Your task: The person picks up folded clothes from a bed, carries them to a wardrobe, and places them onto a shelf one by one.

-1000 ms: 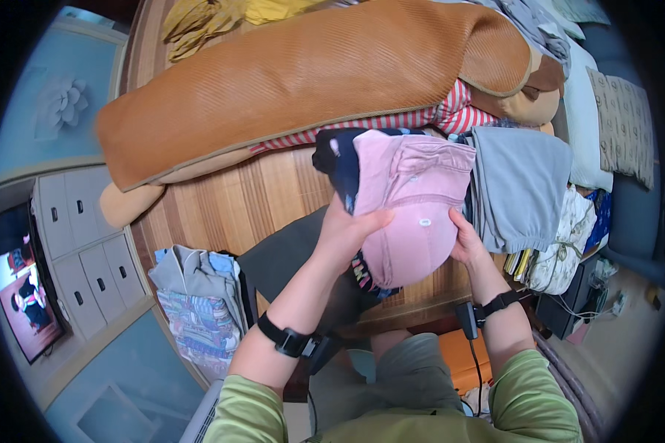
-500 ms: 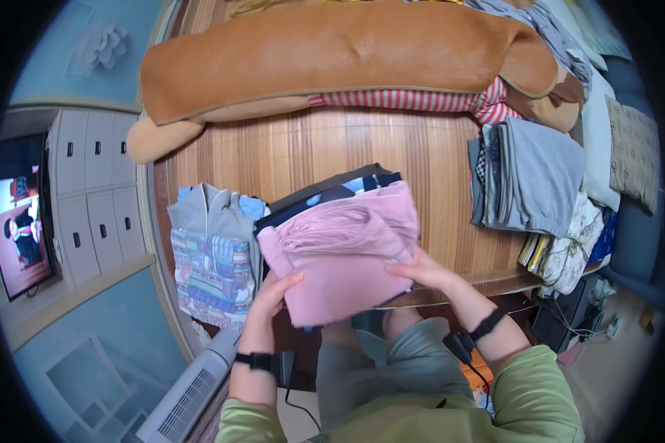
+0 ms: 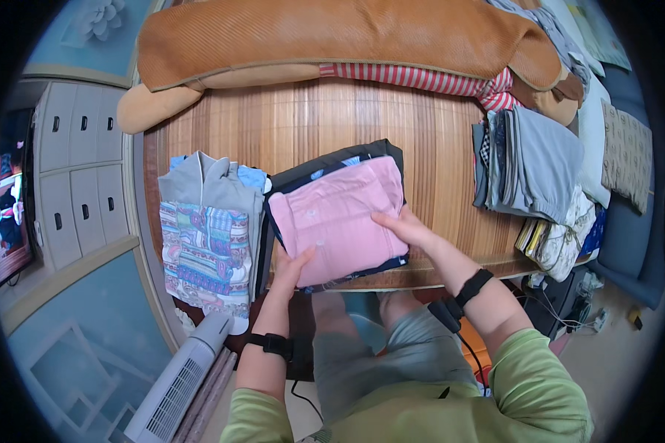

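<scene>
A folded pink garment (image 3: 343, 221) lies on a stack of dark folded clothes (image 3: 391, 151) at the front edge of the wooden surface. My left hand (image 3: 291, 269) grips its near left corner, thumb on top and fingers partly hidden beneath. At its right edge, my right hand (image 3: 405, 226) holds on in the same way, thumb across the cloth. Just left of this stack is another pile, topped by a grey collared garment (image 3: 222, 177) with a blue and purple patterned panel.
Folded grey trousers (image 3: 543, 162) top a pile at the right, with a white floral cloth bundle (image 3: 567, 240) nearer me. Across the back stretches a brown cover (image 3: 332, 40) over a large plush toy (image 3: 155, 107). A white slatted appliance (image 3: 177, 384) stands at the lower left.
The pink garment has been folded smaller and flatter; its loose gathered part no longer shows on top. Both hands moved slightly away from me with it, and the whole view shifted a little.
</scene>
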Demonstrator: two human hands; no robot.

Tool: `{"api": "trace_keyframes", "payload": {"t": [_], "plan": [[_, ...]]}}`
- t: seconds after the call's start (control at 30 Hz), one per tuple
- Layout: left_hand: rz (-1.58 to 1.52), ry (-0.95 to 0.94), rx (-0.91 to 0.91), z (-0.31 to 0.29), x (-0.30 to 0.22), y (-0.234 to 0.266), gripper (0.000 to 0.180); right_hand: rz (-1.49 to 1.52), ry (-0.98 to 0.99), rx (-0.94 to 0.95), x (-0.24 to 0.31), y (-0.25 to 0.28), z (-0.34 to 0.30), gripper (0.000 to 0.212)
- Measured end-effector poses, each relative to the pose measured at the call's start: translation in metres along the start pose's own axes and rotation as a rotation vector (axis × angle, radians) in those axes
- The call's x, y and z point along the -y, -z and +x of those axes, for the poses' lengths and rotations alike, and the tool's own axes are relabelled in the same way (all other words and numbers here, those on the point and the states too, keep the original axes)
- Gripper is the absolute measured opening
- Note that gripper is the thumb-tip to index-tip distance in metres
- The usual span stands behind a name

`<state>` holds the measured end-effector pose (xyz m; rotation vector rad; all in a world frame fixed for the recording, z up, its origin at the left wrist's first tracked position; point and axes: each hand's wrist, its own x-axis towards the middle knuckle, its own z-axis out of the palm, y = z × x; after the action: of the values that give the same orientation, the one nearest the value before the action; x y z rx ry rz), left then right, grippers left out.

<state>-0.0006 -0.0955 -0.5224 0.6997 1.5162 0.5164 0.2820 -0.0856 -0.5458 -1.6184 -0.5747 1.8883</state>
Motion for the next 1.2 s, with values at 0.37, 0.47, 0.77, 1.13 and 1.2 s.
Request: {"api": "trace_keyframes", "payload": {"t": [0.37,0.47,0.77,1.13,1.2], "plan": [[-0.031,-0.192,-0.019,0.007,0.014,-0.013,0.068,-0.083,0.163,-0.043,-0.022,0.015,0.005,0.079],[-0.063,-0.199,-0.027,0.015,0.023,-0.011,0.072,-0.209,0.064,-0.136,-0.028,0.015,0.005,0.084],[-0.029,-0.059,-0.120,0.019,0.039,-0.010,0.087,-0.202,0.073,-0.142,-0.037,0.017,-0.001,0.094],[-0.024,0.359,-0.016,0.038,0.029,0.000,0.088,-0.310,-0.106,-0.136,-0.028,0.032,0.018,0.115],[-0.069,0.400,0.006,0.039,0.028,-0.002,0.085,-0.215,-0.054,-0.096,-0.038,0.035,0.026,0.111]]}}
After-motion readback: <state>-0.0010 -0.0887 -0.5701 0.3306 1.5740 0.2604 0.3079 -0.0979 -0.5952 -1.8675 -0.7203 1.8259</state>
